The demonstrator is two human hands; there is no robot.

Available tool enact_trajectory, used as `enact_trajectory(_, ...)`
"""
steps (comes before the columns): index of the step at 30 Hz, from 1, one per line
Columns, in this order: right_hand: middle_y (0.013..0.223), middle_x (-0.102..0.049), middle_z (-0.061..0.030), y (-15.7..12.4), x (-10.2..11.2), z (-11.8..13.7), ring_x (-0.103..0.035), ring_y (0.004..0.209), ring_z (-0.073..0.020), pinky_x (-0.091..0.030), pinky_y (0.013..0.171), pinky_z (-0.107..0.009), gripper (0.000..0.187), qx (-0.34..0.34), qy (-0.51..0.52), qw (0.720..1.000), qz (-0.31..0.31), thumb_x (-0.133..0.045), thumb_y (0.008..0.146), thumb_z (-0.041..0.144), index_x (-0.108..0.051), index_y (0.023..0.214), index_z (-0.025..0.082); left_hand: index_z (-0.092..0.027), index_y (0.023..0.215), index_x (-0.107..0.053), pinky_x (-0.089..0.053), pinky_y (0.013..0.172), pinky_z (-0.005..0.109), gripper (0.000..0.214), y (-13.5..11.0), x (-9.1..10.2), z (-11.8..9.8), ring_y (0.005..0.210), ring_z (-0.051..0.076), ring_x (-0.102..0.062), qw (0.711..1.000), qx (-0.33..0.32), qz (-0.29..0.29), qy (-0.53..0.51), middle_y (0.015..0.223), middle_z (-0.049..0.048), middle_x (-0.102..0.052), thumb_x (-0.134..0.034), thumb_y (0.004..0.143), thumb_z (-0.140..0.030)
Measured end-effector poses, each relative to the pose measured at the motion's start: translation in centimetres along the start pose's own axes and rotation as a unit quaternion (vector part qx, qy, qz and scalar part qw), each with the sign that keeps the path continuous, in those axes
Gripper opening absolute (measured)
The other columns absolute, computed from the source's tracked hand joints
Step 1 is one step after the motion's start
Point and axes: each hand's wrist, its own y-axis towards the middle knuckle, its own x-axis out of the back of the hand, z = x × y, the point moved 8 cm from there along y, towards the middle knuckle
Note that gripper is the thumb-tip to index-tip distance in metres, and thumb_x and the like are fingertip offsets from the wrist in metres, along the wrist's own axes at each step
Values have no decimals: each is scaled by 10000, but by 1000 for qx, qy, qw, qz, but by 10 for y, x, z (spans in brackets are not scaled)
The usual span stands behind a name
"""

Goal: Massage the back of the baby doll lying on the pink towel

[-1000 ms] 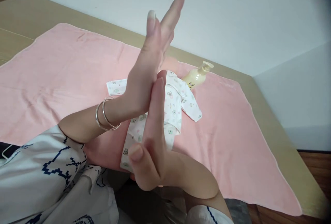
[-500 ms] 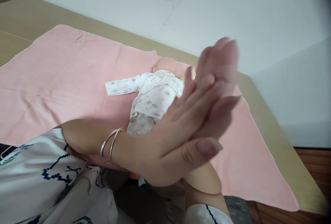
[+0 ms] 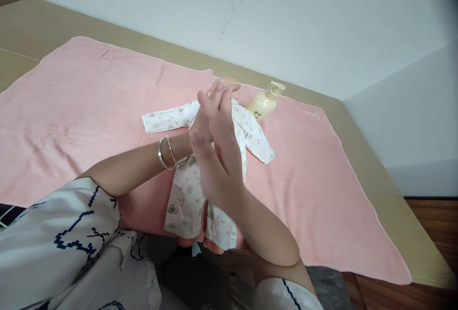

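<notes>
In front of my chest my two hands press together, palm on palm, above a baby doll. My right hand (image 3: 222,157) is nearer to me, its fingers stretched up and its thumb apart. Behind it, my left hand (image 3: 201,125) is partly hidden, with some straight fingers showing past the right ones; two silver bangles (image 3: 166,152) circle its wrist. I see no object between the palms. The doll lies on its back in a white printed outfit (image 3: 186,195), sleeves spread to both sides. My hands cover most of its head and chest.
A pump bottle (image 3: 265,104) of pale yellow liquid is beside the doll's shoulder. A pink blanket (image 3: 89,109) lies under the doll on a wooden table (image 3: 404,233). Behind the table is a white wall (image 3: 161,5). A dark phone-like object (image 3: 10,214) shows at the left edge.
My joined hands have moved left and away from the right side. The right hand has come in front of the left. The bottle and the doll's right-side sleeve are now uncovered.
</notes>
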Motion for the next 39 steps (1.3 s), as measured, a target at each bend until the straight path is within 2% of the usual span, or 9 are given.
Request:
enact_trajectory(4, 1665, -301, 11, 33, -24, -72, -129, 1587, -244, -193, 1295, -576, 579, -47, 6, 998, 37, -155, 1069, 550, -245, 1600, 336, -325, 1221, -623, -490, 1158, 515, 376, 10, -19, 41, 1516, 258, -380, 994, 0, -99, -47, 1304, 56, -628, -297, 1052, -404)
enact_trajectory(10, 1575, -465, -97, 51, -37, -138, -357, 1515, -237, -157, 1299, -529, 638, -39, -44, 991, 122, -199, 1053, 561, -532, 1456, 194, -244, 901, -645, -551, 1076, 418, 217, 28, -12, 104, 1120, 239, -674, 993, 68, -46, -79, 993, 84, -727, -475, 1001, -334)
enact_trajectory(13, 1580, -463, -68, 54, -28, -159, -357, 1514, -241, -132, 1287, -570, 615, -30, -100, 986, 127, -191, 1052, 559, -519, 1466, 245, -228, 928, -659, -531, 1072, 401, 236, 29, -10, 110, 1083, 219, -670, 995, 59, -50, -64, 1072, 72, -738, -437, 1010, -221)
enact_trajectory(17, 1642, -342, -127, 53, -14, -197, -270, 1543, -341, -230, 1241, -610, 649, -138, -196, 965, 104, -294, 1025, 576, -450, 1518, 184, -201, 1035, -679, -448, 1153, 408, 261, 27, -14, 106, 1201, 216, -622, 996, 52, -56, -55, 1201, 66, -726, -421, 1005, -170)
enact_trajectory(22, 1593, -330, -314, 40, -16, -180, -293, 1504, -455, -254, 1212, -636, 687, -242, -302, 917, 97, -326, 1038, 422, -305, 1556, -29, -194, 996, -689, -479, 1111, 363, 283, 28, -13, 110, 1177, 200, -642, 994, 80, -66, -46, 1170, 65, -735, -406, 994, -170)
enact_trajectory(26, 1657, -302, -141, 42, -36, -152, -202, 1545, -428, -192, 1199, -737, 579, -152, -280, 932, 171, -376, 985, 226, -388, 1559, 151, -229, 964, -677, -520, 1067, 374, 262, 30, -12, 110, 1110, 193, -665, 995, 69, -62, -39, 1115, 43, -741, -420, 994, -187)
enact_trajectory(29, 1646, -349, -34, 49, -34, -163, -228, 1554, -350, -182, 1210, -735, 542, -97, -221, 954, 175, -360, 974, 221, -479, 1501, 268, -237, 1033, -666, -516, 1079, 381, 239, 29, -12, 108, 1141, 192, -654, 996, 58, -56, -23, 1159, 37, -727, -434, 1000, -190)
enact_trajectory(34, 1595, -411, -178, 53, -13, -195, -370, 1487, -366, -315, 1199, -621, 554, -148, -220, 961, 79, -329, 1020, 382, -477, 1488, 127, -197, 1114, -668, -446, 1162, 399, 256, 26, -13, 103, 1244, 213, -610, 998, 43, -51, -9, 1261, 62, -711, -440, 996, -193)
enact_trajectory(39, 1650, -295, -189, 39, -33, -167, -215, 1520, -492, -215, 1166, -772, 571, -142, -279, 939, 144, -382, 1008, 316, -389, 1545, 119, -191, 1113, -674, -471, 1135, 372, 269, 26, -14, 104, 1232, 209, -628, 998, 45, -47, -8, 1254, 76, -711, -443, 976, -189)
